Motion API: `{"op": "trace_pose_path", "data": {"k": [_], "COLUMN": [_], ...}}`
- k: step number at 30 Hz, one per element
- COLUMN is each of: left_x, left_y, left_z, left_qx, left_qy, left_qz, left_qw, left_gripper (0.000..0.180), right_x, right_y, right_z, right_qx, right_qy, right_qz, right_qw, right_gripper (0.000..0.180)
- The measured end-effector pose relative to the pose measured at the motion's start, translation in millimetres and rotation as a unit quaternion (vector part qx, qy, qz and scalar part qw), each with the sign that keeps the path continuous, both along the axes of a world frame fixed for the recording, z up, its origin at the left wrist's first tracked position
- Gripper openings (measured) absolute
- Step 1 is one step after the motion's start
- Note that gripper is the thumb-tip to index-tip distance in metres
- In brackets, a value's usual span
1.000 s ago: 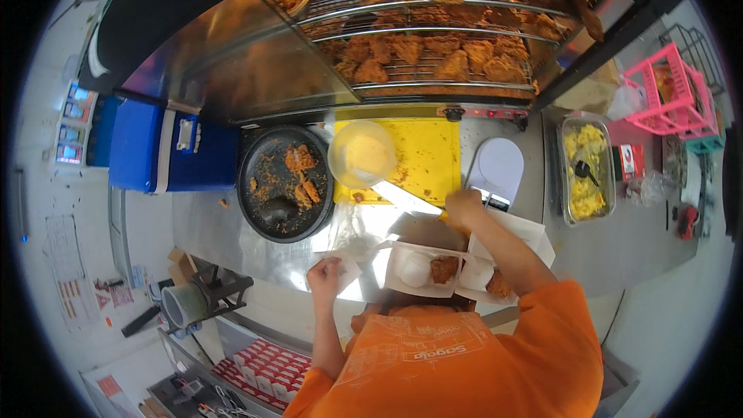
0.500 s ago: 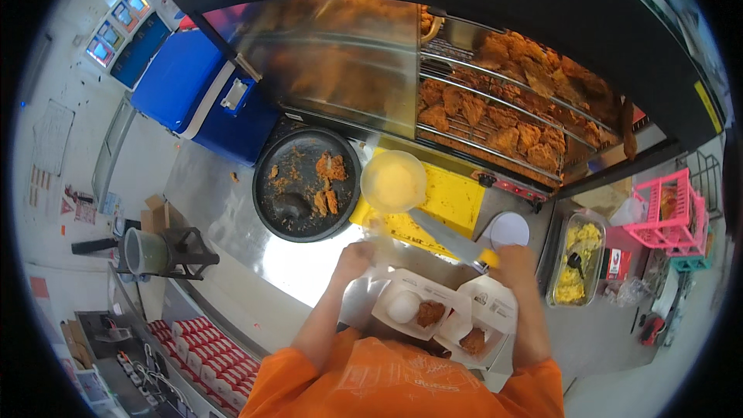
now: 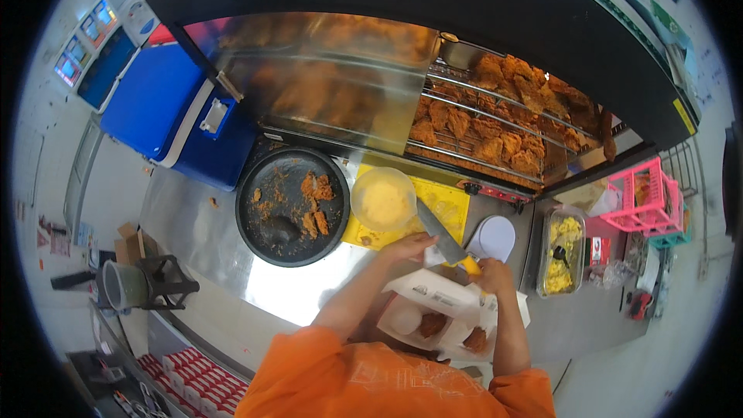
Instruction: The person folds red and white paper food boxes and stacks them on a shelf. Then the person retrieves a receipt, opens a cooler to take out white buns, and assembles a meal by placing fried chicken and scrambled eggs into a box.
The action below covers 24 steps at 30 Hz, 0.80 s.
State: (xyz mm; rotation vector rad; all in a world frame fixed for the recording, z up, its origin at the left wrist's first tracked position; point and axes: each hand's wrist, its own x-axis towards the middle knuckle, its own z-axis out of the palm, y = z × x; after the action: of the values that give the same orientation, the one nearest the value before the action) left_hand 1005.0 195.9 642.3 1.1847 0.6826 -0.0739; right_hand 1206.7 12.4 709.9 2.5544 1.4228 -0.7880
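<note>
My right hand is closed around the yellow handle of a large knife, its blade pointing away and to the left over the yellow cutting board. Beside the blade, my left hand has its fingers pinched together; a small pale, thin piece shows at the fingertips, too unclear to name. Below the hands sit two white paper food boxes. The left box holds a white rice mound and fried chicken, its lid flap leaning partly over them. More fried chicken lies in the right box.
A round black pan with crumbs and chicken bits stands left of a translucent bowl of yellow food. Behind is a heated display cabinet of fried chicken. A white round lid, a yellow-food tray and a pink basket stand right.
My left hand has moved right, from beside the pan to the knife blade. The knife has tilted more steeply. The left box's flap now stands higher over its food. The view has shifted slightly.
</note>
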Motion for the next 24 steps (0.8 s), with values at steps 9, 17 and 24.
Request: {"op": "trace_pose_path", "data": {"k": [9, 17, 24], "left_x": [-183, -224, -231], "left_y": [71, 287, 324], "left_z": [78, 176, 188], "left_qx": [0.389, 0.679, 0.735], "left_qy": [0.133, 0.19, 0.256], "left_qz": [0.187, 0.414, 0.383], "left_qw": [0.892, 0.575, 0.497], "left_gripper": [0.029, 0.065, 0.044], "right_x": [13, -43, -57], "right_y": [50, 3, -133], "right_z": [-31, 5, 5], "right_qx": [0.03, 0.222, 0.368], "right_qy": [-0.183, -0.016, -0.151], "right_qz": [-0.113, -0.264, -0.329], "right_qw": [0.976, 0.938, 0.856], "right_gripper": [0.046, 0.034, 0.013]}}
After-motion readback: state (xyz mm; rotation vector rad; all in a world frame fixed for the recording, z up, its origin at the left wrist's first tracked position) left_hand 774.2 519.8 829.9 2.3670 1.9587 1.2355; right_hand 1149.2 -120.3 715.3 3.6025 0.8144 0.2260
